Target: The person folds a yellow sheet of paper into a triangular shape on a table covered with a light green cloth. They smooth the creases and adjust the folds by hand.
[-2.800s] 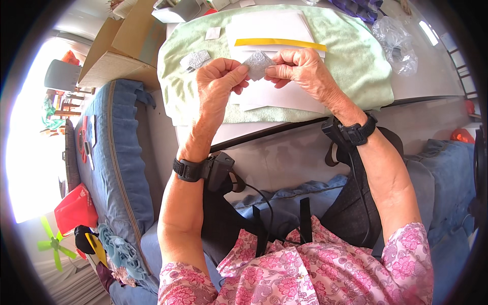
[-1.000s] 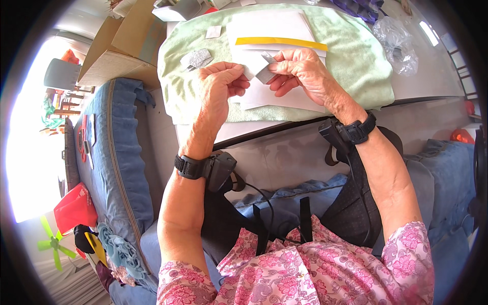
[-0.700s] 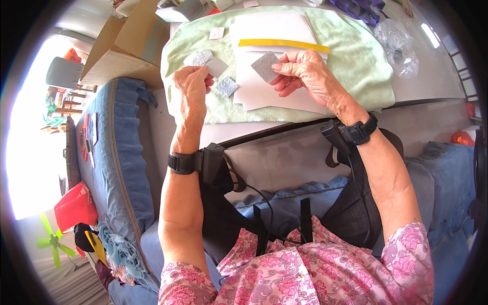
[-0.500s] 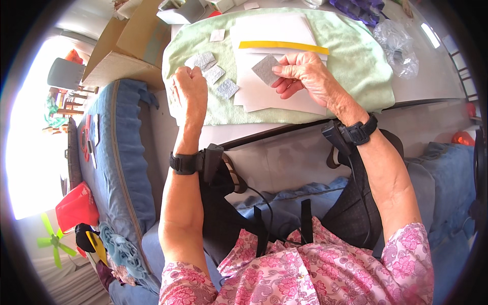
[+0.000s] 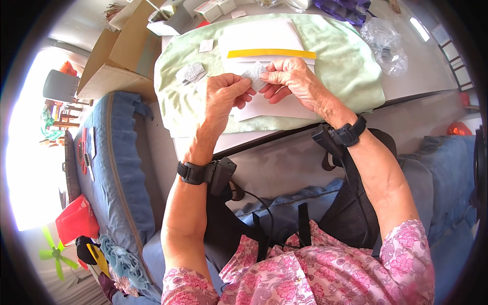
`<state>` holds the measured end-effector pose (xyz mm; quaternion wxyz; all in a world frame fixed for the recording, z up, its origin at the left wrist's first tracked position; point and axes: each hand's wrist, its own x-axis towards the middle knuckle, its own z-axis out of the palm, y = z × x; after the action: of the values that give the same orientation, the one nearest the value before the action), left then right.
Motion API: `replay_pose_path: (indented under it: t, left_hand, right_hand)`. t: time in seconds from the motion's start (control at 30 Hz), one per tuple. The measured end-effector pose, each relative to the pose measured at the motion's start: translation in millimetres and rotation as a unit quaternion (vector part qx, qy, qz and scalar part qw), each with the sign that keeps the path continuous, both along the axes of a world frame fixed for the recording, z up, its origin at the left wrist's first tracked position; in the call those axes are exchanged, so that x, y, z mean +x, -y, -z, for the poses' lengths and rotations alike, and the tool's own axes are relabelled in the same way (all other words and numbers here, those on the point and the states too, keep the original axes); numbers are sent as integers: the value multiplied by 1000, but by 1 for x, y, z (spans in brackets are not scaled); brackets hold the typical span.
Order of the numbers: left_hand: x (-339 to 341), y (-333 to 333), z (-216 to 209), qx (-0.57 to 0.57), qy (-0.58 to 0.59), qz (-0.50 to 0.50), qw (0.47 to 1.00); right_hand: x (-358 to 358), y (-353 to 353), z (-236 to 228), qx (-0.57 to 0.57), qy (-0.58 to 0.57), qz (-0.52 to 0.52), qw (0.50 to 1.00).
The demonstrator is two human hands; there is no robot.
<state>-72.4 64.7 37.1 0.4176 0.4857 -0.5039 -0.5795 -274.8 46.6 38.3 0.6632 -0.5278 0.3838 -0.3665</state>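
Largest in my feed is the pale desk (image 5: 422,76), with a light green towel (image 5: 351,76) spread over it. Left of it I see an open-flapped cardboard box (image 5: 117,76), its inside hidden from me. By the desk's far edge, a grey caddy (image 5: 170,25) has a rod-like item standing in it, the rest too small to make out. A crumpled clear plastic bag (image 5: 384,46) lies right of the towel; I can't tell what it holds. White sheets (image 5: 264,33) are stacked mid-towel, crossed by a yellow strip (image 5: 272,53). Half a second ago I had the left hand (image 5: 222,95) off by the small pile of grey squares (image 5: 191,72); now it is back at centre, thumb and fingers pinched on the near-left edge of a grey textured square (image 5: 255,75). The right hand (image 5: 300,84) pinches that square's right side, as it did a square earlier, so both hands hold it above the sheets. Smallest, a white square (image 5: 206,46) lies flat on the towel, beyond the pile.
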Motion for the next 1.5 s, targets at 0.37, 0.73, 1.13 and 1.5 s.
replay_pose_path:
  t: [0.37, 0.73, 1.13, 1.5]
  left_hand:
    - [-1, 8, -3, 19, 6, -29, 999]
    - [-12, 20, 0, 18, 74, 15, 997]
    - [-32, 32, -2, 34, 79, 28, 996]
    - [-44, 41, -6, 62, 94, -24, 993]
  right_hand:
    - [-17, 9, 3, -172, -206, 94, 959]
    - [-22, 21, 20, -442, -488, 175, 732]
    - [-33, 46, 31, -485, -532, 202, 663]
    - [-28, 36, 25, -498, -469, 213, 697]
